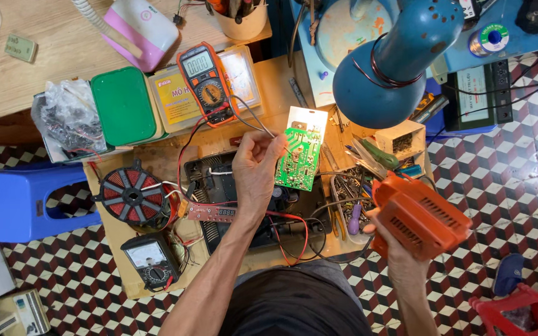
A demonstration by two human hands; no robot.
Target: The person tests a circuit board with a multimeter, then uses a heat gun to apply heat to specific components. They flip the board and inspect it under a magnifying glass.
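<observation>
Green circuit board: a green printed board [298,163] with a white upper section, held upright over the middle of the wooden counter [157,158], above an opened black appliance housing [219,186].
Left hand: the left hand [256,171] pinches the board's left edge between thumb and fingers; grip closed on it.
Right hand: the right hand [388,239] is clenched around an orange ribbed plastic tool body [420,214], raised off the counter's right edge over the tiled floor [518,174].
Wiring: red and black leads [284,233] run under the left forearm across the housing.
Near the left hand: a red copper-wound induction coil [133,197] lies left of the housing; a narrow red display board [212,213] lies just beside the wrist.
Meters: an orange digital multimeter [205,84] lies above the housing; a black analogue meter [149,260] sits at the counter's near-left corner.
Further out: a green-lidded plastic box [124,106]; a blue desk lamp [390,59] overhead at right; a tray of small tools [350,199] between both hands.
</observation>
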